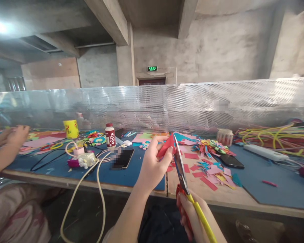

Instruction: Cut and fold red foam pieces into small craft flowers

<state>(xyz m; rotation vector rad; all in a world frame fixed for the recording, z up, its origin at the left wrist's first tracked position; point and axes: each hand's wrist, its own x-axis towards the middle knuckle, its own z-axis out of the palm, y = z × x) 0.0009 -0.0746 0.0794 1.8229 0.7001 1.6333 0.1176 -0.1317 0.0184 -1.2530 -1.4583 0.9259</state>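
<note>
A folded piece of red paper (pixel 166 147) is pinched between the thumb and fingers of my left hand (pixel 154 158), raised above the table's front edge. My right hand (pixel 194 211) grips a pair of scissors (pixel 180 165) with one red and one yellow handle. Their blades point up and lie right against the paper's right edge, slightly apart near the tips. Whether they bite into the paper, I cannot tell. Behind and to the right, red paper pieces (pixel 209 183) and pink and blue scraps (pixel 215 170) lie scattered on the table.
Left of my hands lie a phone (pixel 124 158), a COSTA bottle (pixel 110 135) and a looping cream cable (pixel 99 179). Rightward are a dark phone (pixel 230 161), a clear jar (pixel 224 137) and a white power strip (pixel 266 153). Another person's hand (pixel 17 136) shows far left. A perforated metal screen (pixel 205 101) backs the table.
</note>
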